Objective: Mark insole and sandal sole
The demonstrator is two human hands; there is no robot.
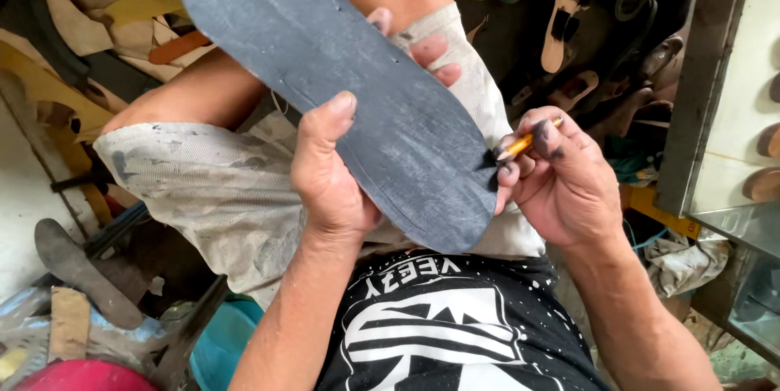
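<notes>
1. Dark grey rubber, cut to a sole shape (357,90), lies flat across the person's lap, its scuffed face up and a few small holes along one edge.
2. The left hand (329,167) is closed on the sole's near edge, thumb on top and fingers underneath; three fingertips show past the far edge.
3. The right hand (561,180) pinches a short yellow pencil (524,145) between blackened fingers, its tip touching the sole's rounded end.
4. Pale, stained shorts (219,188) cover the thighs under the sole; a black shirt with a white print (439,326) fills the bottom of the view.
5. No desk is in view: the floor around is crowded with tan leather scraps (122,5) at upper left, a loose dark insole (77,269) at lower left, and wooden sandal soles (565,13) at upper right.
6. A glass-fronted cabinet (723,115) stands at the right, cut off by the frame.
7. The sole's upper end runs out of view, and the pencil's tip is hard to make out against the dark rubber.
</notes>
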